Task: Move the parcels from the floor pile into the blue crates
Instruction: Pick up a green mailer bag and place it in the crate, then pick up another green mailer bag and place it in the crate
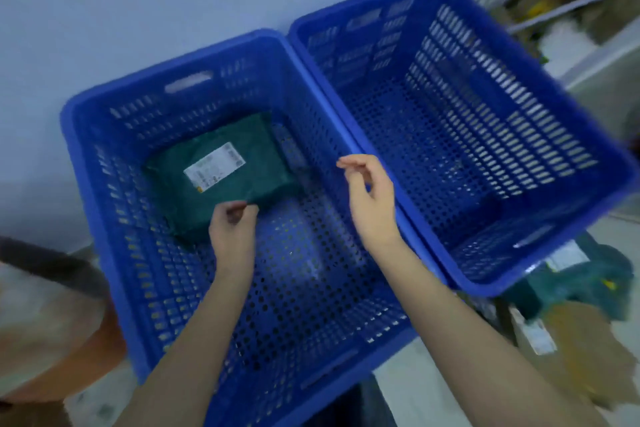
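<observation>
Inside left blue crate [114, 253], left hand [232, 229] pinches green parcel [221, 173]; right hand [369, 198] hovers, fingers loosely curled, empty.

Shelf at 1 o'clock: grey metal shelving [568, 7], contents blurred beyond telling.
Floor pile at 4 o'clock: teal plastic parcels [585, 274], partly hidden behind right blue perforated plastic crate [540, 284].
Object at 8 o'clock: blurred brown shape [52, 329], cut off.

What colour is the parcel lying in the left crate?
Dark green, with a white label; the head view shows the parcel clearly.
</observation>
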`<state>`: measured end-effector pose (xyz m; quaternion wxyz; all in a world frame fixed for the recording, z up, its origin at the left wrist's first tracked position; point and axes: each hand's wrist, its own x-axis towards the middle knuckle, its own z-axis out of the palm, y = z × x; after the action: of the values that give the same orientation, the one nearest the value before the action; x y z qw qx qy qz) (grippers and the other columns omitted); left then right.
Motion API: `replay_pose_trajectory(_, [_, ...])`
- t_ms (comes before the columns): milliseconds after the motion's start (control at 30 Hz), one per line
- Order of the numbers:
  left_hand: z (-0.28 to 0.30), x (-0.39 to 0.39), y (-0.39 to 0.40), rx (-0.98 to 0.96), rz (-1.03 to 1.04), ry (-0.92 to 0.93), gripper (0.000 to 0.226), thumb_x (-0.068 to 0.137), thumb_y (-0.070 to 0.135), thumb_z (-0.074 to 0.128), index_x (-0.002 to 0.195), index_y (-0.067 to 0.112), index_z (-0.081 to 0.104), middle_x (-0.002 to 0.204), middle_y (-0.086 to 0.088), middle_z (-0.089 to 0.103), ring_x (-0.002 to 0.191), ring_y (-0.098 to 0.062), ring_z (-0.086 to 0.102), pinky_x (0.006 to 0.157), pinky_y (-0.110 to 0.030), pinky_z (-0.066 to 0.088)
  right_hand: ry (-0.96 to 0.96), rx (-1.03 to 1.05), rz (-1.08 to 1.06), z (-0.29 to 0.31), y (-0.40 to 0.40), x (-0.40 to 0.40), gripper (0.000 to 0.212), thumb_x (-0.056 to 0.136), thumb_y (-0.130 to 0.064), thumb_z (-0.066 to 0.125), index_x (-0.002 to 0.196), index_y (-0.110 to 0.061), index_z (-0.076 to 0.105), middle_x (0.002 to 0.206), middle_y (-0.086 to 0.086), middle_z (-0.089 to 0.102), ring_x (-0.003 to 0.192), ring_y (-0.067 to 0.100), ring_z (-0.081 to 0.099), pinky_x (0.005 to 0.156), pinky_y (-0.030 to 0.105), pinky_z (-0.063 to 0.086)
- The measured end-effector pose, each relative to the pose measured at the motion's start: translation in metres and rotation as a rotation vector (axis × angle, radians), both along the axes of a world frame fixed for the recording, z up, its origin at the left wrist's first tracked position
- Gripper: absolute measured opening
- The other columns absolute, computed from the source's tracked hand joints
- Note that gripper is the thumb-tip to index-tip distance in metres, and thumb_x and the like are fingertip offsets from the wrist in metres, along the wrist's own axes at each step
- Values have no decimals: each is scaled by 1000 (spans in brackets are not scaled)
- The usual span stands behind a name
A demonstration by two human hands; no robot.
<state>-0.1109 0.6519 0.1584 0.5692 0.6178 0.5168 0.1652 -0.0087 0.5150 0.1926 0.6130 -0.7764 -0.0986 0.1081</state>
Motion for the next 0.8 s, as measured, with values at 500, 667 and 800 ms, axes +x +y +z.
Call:
replay_pose_trajectory(500, [66,102,-361,-385,-1548,104,52,90,20,58,138,14,38,115,-6,59,104,-15,57,87,-21,46,459,-474,-804,-18,-389,-39,32,99,-26,33,113,-4,53,118,21,58,105,31,55,78,30,35])
replay_pose_trajectory(667, [-3,93,-425,-249,-1681,589,54,88,40,55,131,11,41,112,-5,53,105,-20,55,85,-30,44,981,-165,-1095,-79,-483,-123,55,101,-40,21,143,-6,31,144,19,39,131,38,38,111,44,31])
replay_pose_trajectory(800, [-45,99,-453,-399,-1327,704,18,92,24,56,78,15,53,76,-7,49,60,-13,57,52,-21,44,1097,-106,-1054,-113,-527,-152,56,101,-42,20,133,-1,42,120,19,53,112,33,50,96,40,39])
